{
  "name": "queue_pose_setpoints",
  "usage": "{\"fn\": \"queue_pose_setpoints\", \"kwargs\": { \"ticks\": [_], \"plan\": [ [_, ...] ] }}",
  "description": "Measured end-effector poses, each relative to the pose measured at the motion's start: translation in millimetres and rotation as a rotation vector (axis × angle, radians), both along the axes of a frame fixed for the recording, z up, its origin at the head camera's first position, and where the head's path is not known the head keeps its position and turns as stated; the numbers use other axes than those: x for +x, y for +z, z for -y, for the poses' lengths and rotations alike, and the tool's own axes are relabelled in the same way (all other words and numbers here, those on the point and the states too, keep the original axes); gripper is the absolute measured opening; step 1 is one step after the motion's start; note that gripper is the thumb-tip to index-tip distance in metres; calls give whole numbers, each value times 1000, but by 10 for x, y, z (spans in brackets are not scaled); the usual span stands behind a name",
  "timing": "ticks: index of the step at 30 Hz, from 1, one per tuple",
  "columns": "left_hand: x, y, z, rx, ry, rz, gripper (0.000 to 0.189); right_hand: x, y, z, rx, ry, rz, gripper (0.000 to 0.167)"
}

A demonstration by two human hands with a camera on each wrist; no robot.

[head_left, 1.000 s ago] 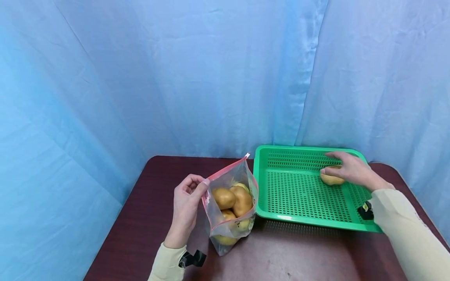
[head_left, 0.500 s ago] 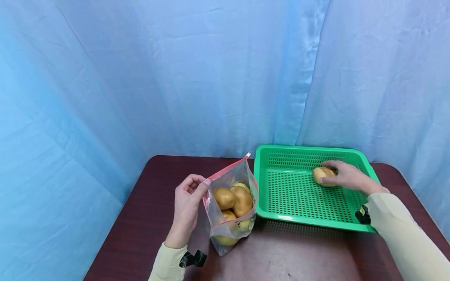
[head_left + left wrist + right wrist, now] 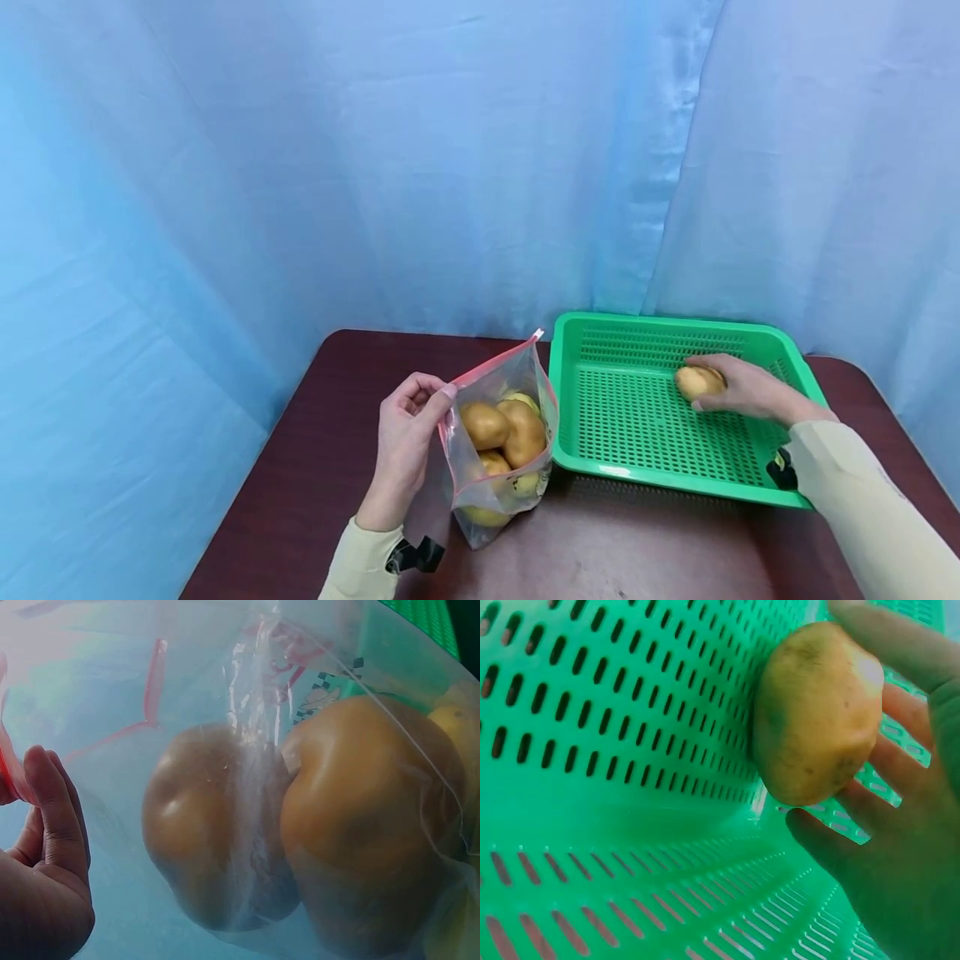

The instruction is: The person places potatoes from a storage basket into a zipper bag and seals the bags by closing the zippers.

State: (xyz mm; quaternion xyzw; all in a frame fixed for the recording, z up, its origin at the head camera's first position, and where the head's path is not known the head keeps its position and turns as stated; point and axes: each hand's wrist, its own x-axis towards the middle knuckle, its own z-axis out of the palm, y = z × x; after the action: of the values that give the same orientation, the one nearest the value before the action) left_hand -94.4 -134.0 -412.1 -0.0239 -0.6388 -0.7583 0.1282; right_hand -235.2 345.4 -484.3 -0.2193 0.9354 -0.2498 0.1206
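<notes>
Resting on the dark table (image 3: 337,467), the red-edged zip bag (image 3: 486,493) of potatoes (image 3: 522,437) is pinched at its 10 o'clock by the left hand (image 3: 407,429). At the bag's 3 o'clock, inside the perforated green basket (image 3: 630,421), towards 1 o'clock, a single potato (image 3: 696,382) is grasped from its 3 o'clock side by the right hand (image 3: 742,390).

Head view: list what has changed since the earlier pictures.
The right hand has closed around the oval tan potato, which has shifted slightly left in the green perforated plastic basket. The left hand still pinches the red-edged clear plastic bag.
</notes>
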Motion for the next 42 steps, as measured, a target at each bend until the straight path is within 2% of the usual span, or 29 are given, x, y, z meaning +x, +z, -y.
{"fn": "queue_pose_setpoints", "kwargs": {
  "ticks": [4, 7, 10, 14, 21, 25, 31, 35, 38, 42],
  "plan": [
    [16, -2, -17, 1, -7, 6, 16, 16, -43, -31, 37, 32, -73, 67],
    [16, 0, -19, 0, -9, 5, 17, 21, 1, -9, 53, 36, -110, 62],
    [11, 7, -13, -4, -10, 2, 17, 35, 123, 49, 41, 34, -143, 62],
    [-2, 15, -11, -4, -9, -2, 17, 99, 375, 145, 5, 38, -220, 61],
    [-8, 17, -29, 19, -9, -8, 16, 346, 840, 356, -66, 33, -352, 63],
    [-8, 14, -34, 25, -6, -11, 16, 527, 1023, 526, -119, 42, -439, 65],
    [-28, 5, -42, 32, -3, -10, 16, 762, 1208, 814, -254, 71, -549, 76],
    [-46, 3, -47, 32, -8, -11, 16, 864, 1298, 953, -329, 138, -628, 84],
    [-57, 5, -50, 29, -9, -12, 17, 927, 1365, 1045, -381, 181, -643, 85],
    [-68, 7, -51, 28, -11, -9, 17, 1016, 1437, 1176, -429, 195, -636, 85]
  ]
}}
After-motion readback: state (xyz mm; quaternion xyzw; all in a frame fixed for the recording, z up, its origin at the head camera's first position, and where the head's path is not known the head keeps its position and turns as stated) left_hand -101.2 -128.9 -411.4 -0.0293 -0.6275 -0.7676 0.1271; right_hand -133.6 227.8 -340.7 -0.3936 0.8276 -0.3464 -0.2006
